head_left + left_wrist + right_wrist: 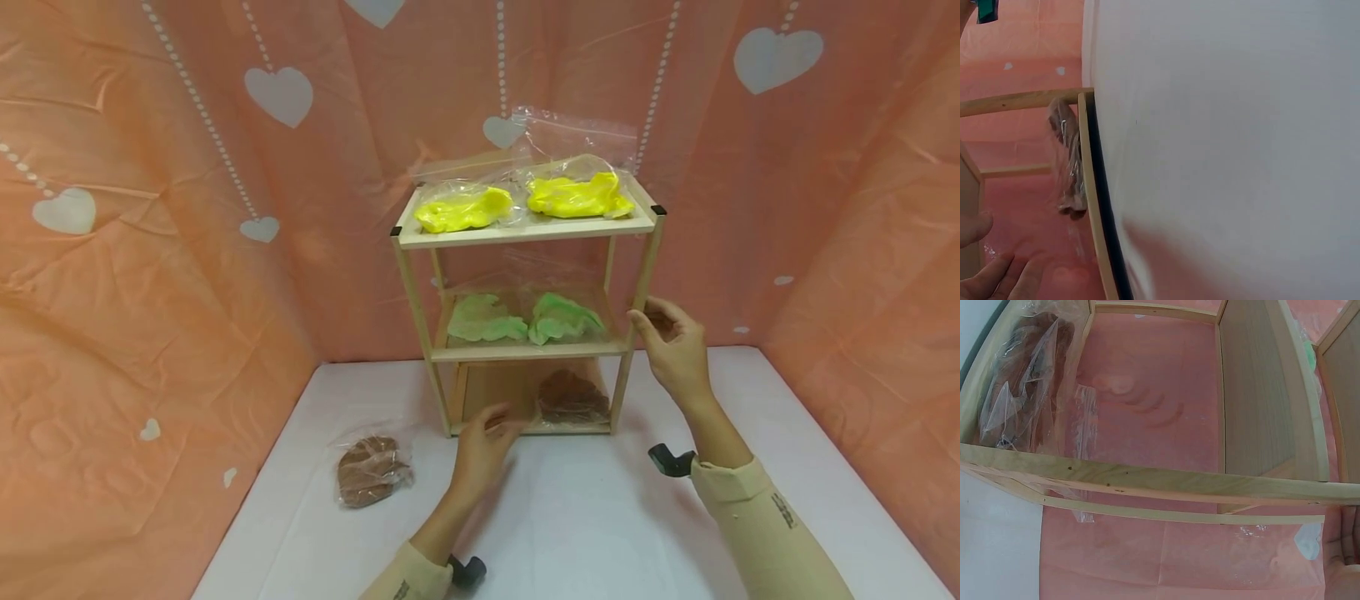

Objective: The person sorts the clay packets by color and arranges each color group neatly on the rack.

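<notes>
A three-tier wooden rack (528, 352) stands upright on the white table. My right hand (678, 354) grips its front right post (647, 267), thumb in front, at about middle-shelf height. At the bottom shelf (495, 392), my left hand (477, 458) is held at the front edge; in the left wrist view its thumb (974, 229) and fingers (1019, 278) are apart with nothing between them. A clear bag of brown clay-like material (573, 400) lies on the right of that shelf. The right wrist view shows this brown bag (1029, 381) close behind the post.
Two bags of yellow clay-like material (465, 210) lie on the top shelf, two light green lumps (487, 318) in clear bags on the middle one. Another bagged brown lump (371, 471) sits on the table (570, 517) left of the rack. Pink curtain (360, 275) surrounds the table.
</notes>
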`<state>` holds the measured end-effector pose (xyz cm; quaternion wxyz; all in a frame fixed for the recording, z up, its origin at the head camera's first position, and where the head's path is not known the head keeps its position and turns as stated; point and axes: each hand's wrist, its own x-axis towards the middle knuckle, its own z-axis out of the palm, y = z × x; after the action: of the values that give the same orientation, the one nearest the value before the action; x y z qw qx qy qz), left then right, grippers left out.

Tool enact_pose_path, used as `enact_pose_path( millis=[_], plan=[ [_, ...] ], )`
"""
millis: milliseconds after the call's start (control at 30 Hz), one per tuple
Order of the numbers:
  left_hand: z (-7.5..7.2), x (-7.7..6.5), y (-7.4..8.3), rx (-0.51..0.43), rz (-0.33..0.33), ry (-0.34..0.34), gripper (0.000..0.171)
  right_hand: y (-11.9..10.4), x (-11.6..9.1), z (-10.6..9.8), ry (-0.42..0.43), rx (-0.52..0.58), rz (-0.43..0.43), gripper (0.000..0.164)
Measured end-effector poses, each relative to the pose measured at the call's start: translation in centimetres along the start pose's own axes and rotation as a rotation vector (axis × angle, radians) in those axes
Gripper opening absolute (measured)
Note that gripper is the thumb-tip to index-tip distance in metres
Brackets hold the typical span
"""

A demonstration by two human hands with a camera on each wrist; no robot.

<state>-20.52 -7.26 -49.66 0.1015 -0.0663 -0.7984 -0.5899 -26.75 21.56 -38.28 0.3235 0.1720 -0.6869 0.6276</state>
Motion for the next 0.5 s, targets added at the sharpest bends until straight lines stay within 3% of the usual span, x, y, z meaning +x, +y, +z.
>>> enact_pose_path(
  millis=[233, 500],
  plan=[
    [-2.0, -1.1, 0.4, 0.05, -0.022, 0.011, 0.042, 0.0, 0.0, 0.0, -0.005, 0.01, 0.001, 0.026],
    [-4.7, -2.0, 0.3, 0.151, -0.009, 0.072, 0.044, 0.1, 0.0, -0.1, -0.002, 0.018, 0.004, 0.032]
  ],
)
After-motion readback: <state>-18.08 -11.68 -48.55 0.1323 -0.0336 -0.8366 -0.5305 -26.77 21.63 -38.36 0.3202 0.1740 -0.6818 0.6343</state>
